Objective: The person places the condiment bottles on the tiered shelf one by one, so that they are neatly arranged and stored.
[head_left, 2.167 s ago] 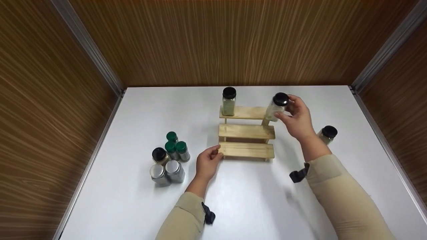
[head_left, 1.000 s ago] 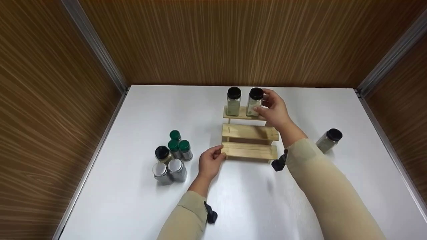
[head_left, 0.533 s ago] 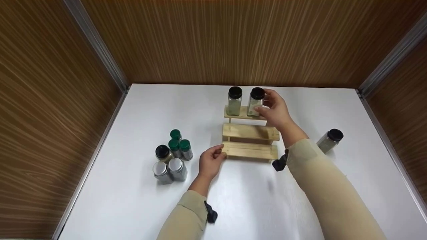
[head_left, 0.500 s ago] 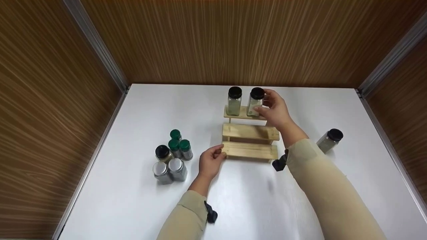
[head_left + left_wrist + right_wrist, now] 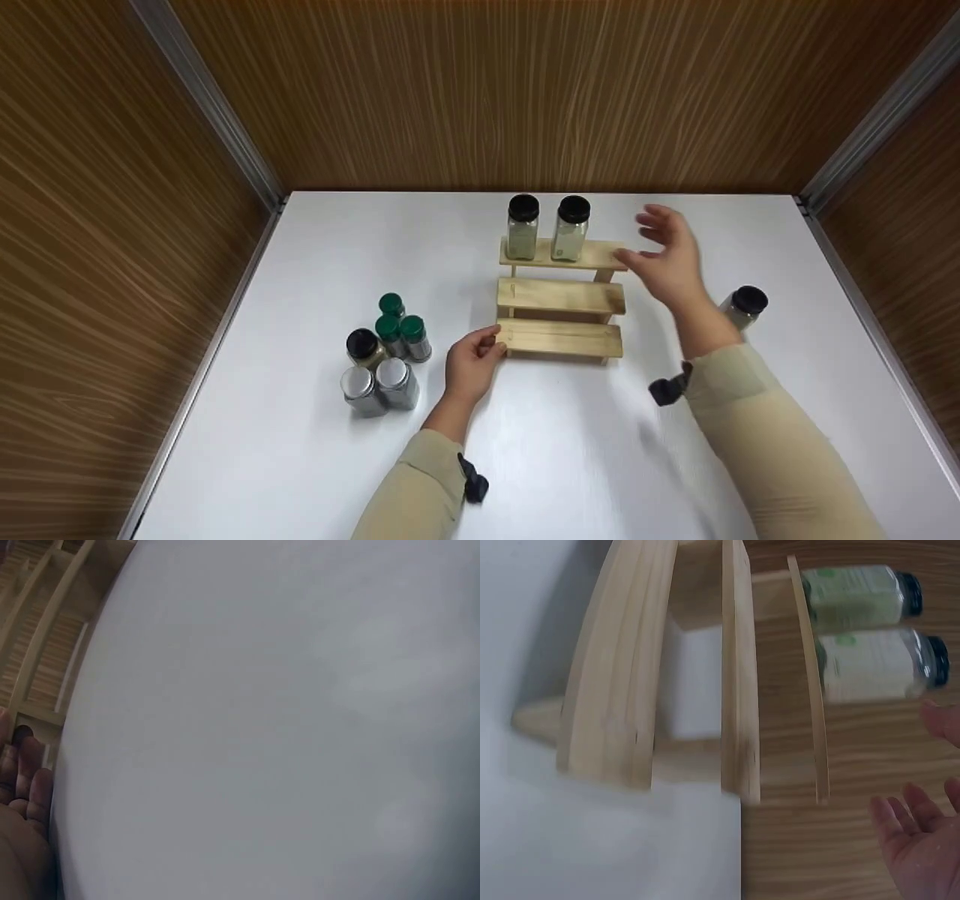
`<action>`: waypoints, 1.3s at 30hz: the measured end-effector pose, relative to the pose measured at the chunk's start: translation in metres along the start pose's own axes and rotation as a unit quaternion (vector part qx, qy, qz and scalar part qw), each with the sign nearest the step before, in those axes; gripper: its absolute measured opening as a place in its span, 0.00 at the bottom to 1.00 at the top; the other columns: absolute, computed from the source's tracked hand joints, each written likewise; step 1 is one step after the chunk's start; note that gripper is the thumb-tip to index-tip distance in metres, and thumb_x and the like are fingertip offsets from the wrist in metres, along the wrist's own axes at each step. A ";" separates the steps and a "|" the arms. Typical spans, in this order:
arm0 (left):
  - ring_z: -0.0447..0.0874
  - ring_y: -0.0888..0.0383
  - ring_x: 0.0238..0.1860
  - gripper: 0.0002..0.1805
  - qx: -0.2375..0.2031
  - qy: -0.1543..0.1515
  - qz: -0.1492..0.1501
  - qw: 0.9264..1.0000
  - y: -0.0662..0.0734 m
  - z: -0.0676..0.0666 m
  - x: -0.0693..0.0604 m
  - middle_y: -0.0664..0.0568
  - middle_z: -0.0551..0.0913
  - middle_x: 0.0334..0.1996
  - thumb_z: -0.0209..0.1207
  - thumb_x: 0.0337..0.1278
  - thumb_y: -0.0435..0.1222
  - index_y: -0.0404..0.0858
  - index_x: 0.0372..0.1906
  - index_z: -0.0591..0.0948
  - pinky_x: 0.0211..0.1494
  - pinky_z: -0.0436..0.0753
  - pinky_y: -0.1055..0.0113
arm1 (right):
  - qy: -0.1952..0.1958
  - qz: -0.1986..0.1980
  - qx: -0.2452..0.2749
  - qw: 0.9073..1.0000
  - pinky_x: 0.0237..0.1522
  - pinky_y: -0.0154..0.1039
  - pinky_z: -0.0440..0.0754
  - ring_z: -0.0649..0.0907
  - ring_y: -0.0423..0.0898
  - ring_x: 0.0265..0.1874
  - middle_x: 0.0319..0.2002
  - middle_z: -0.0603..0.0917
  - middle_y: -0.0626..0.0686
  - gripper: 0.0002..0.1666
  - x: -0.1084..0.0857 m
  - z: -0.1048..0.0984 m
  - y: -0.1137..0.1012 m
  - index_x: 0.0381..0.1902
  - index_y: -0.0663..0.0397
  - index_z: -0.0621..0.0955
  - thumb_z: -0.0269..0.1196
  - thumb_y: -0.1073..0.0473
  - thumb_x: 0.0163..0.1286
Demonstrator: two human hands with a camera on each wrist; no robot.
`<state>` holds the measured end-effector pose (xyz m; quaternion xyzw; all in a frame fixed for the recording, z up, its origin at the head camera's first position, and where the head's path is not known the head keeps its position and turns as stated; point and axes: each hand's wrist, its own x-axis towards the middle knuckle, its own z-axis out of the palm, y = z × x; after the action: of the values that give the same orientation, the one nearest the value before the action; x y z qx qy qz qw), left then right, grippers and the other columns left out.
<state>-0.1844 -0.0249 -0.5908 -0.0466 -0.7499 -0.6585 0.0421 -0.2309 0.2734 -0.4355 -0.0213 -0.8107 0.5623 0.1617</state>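
Bottles (image 5: 394, 346) stand clustered; the left hand (image 5: 471, 366) pinches the lowest shelf (image 5: 561, 340) of the wooden rack (image 5: 561, 295) at its left end; two black-capped jars (image 5: 571, 238) stand on the top shelf (image 5: 601, 254); the right hand (image 5: 667, 261), fingers parted, holds nothing just beside it; another jar (image 5: 740, 318) sits farther right.

Rack (image 5: 560, 296) is just pale wood, 3 stepped shelves, sitting upright on the table (image 5: 540, 450). Left jar (image 5: 523, 238) is at the top shelf's (image 5: 602, 253) left end and right jar (image 5: 568, 240) is near its middle, not touching, both upright, see-through with black lids.
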 end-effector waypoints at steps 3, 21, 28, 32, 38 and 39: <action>0.79 0.62 0.36 0.16 0.002 -0.006 -0.006 1.000 0.001 -0.001 -0.001 0.44 0.87 0.40 0.70 0.64 0.27 0.29 0.56 0.87 0.42 0.81 0.71 | 0.043 0.010 -0.025 0.999 0.64 0.48 0.80 0.77 0.55 0.67 0.68 0.78 0.63 0.45 -0.009 -0.025 0.004 0.75 0.65 0.68 0.74 0.73 0.63; 0.77 0.63 0.34 0.16 -0.013 -0.002 -0.006 1.000 0.000 -0.004 -0.005 0.44 0.87 0.39 0.70 0.63 0.25 0.27 0.55 0.87 0.41 0.79 0.72 | 0.101 0.186 -0.071 0.975 0.74 0.43 0.70 0.68 0.52 0.75 0.75 0.69 0.54 0.51 -0.064 -0.140 0.066 0.83 0.46 0.60 0.75 0.60 0.69; 0.77 0.62 0.35 0.16 -0.003 -0.007 -0.014 1.000 0.001 -0.004 -0.005 0.46 0.87 0.39 0.69 0.64 0.25 0.28 0.56 0.87 0.42 0.80 0.72 | 0.035 0.171 -0.065 0.983 0.53 0.21 0.76 0.68 0.59 0.76 0.80 0.61 0.68 0.56 -0.078 -0.142 0.104 0.85 0.52 0.53 0.72 0.68 0.70; 0.78 0.63 0.36 0.16 -0.003 -0.013 -0.008 1.000 -0.002 -0.004 -0.006 0.45 0.87 0.40 0.69 0.64 0.26 0.28 0.56 0.87 0.41 0.80 0.72 | 0.011 0.170 -0.050 0.984 0.51 0.20 0.76 0.71 0.58 0.74 0.78 0.61 0.72 0.54 -0.083 -0.140 0.120 0.85 0.57 0.51 0.69 0.70 0.72; 0.76 0.63 0.33 0.16 -0.014 -0.006 0.001 1.000 -0.004 -0.003 -0.004 0.41 0.88 0.41 0.70 0.63 0.25 0.26 0.55 0.87 0.40 0.79 0.72 | 0.015 0.166 -0.051 0.985 0.50 0.20 0.75 0.74 0.58 0.70 0.75 0.64 0.71 0.50 -0.083 -0.134 0.131 0.84 0.63 0.52 0.67 0.70 0.74; 0.76 0.63 0.33 0.16 -0.015 -0.004 0.001 1.000 -0.004 -0.003 -0.004 0.40 0.88 0.41 0.69 0.63 0.24 0.25 0.55 0.86 0.40 0.78 0.73 | 0.017 0.165 -0.054 0.985 0.50 0.20 0.75 0.73 0.60 0.71 0.75 0.65 0.71 0.50 -0.083 -0.133 0.131 0.84 0.63 0.52 0.66 0.70 0.74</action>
<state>-0.1809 -0.0288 -0.5948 -0.0506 -0.7399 -0.6698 0.0384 -0.1337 0.4236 -0.5337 -0.1732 -0.8222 0.5364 0.0792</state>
